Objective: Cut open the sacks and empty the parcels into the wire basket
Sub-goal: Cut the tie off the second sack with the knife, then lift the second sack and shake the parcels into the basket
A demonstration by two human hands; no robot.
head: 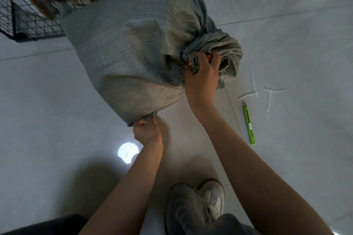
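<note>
So the right hand [203,74] grips the sack [129,47] by its tied neck, left hand [147,131] pinching a bottom corner, beside the wire basket [28,26].

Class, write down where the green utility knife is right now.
The green utility knife lies on the floor, right side of the head view, just below the white ties.

sack [129,47]: woven from coarse grey plastic fibre, rough, kinda shiny in spots
wire basket [38,26]: thin metal wire, coated matt black
floor [47,86]: smooth tile, faintly glossy
cutter [249,124]: glossy green plastic
</note>
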